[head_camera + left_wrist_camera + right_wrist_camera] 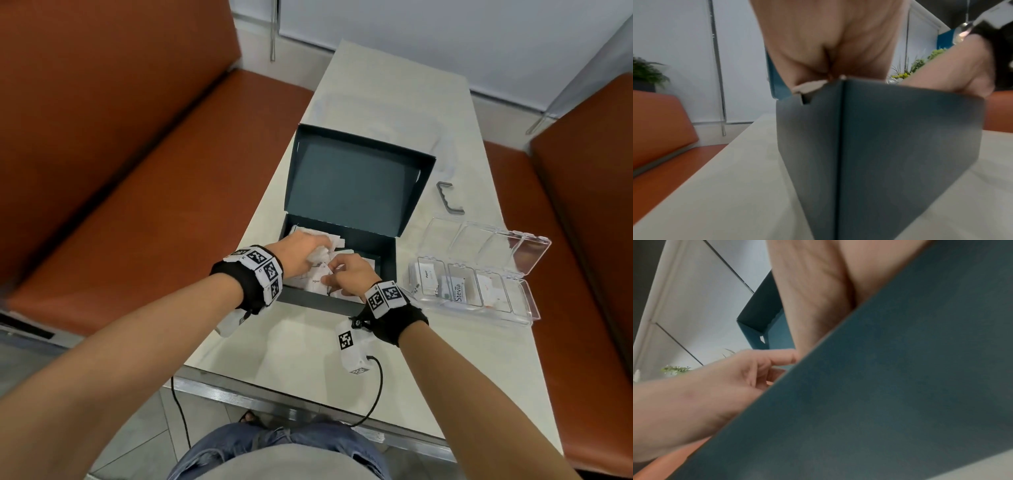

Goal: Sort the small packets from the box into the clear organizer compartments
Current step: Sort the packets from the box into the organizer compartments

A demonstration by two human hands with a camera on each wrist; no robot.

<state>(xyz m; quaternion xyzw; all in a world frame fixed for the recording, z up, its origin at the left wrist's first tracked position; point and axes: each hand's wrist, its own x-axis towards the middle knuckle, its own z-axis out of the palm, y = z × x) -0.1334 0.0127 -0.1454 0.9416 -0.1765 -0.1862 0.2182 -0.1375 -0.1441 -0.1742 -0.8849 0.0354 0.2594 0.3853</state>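
An open dark teal box (pixel 349 185) sits mid-table with its lid upright and several white packets (pixel 337 240) lying in its tray. My left hand (pixel 317 248) reaches into the tray's left side and grips a bunch of white packets (pixel 321 256). Close beside it, my right hand (pixel 330 274) pinches a white sugar packet (pixel 317 279). The clear organizer (pixel 529 301) lies open to the right of the box; its near row holds packets, one marked Stevia (pixel 458 292). The wrist views show only the box's outer walls (pixel 859 146) (pixel 900 386); fingertips are hidden.
A grey metal bracket (pixel 450 198) lies behind the organizer. Orange bench seats flank the table on the left (pixel 137 205) and right (pixel 582 240). A black cable (pixel 376 387) hangs over the table's near edge from the white wrist module (pixel 354 346).
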